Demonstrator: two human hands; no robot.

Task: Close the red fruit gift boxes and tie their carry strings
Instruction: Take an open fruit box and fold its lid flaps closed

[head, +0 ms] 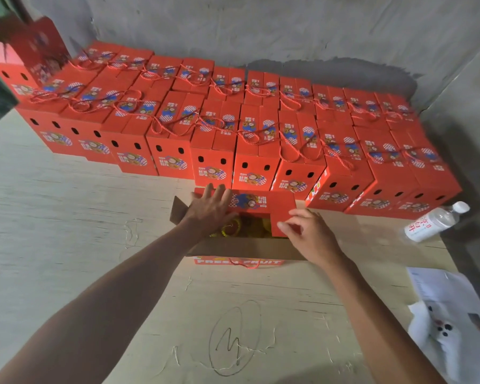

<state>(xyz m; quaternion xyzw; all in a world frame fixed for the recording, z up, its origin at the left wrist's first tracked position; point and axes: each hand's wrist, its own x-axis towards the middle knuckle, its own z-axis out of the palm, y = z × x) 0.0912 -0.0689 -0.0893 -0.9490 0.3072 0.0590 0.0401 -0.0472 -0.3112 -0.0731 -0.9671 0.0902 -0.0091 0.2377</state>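
Red fruit gift box (261, 206) with its top still open sits on the pale wooden board (67, 217), near the person and just in front of the long rows of finished boxes (219, 126) stacked against the grey wall (261, 29). Its far lid flap (250, 202) is folded down over the opening, while the brown inner side of the near flap (241, 249) lies turned outward toward the person, so yellow fruit (250, 228) shows in the gap between them.

The left hand (209, 209) lies flat on the left part of the far flap, fingers straight and spread, apparently pressing it down so it stays folded. The right hand (306, 231) pinches the flap's right near corner between thumb and forefinger, seemingly guiding that edge into line; the other fingers curl loosely.

A loop of red carry string (251, 266) hangs below the box's near face, over the "FRESH FRUIT" lettering, not yet tied. The near flap probably has to come up next.

To the right lie a clear water bottle (435, 221) on its side and, nearer, some white printed bags (449, 314). At far left one box (25, 62) stands open.
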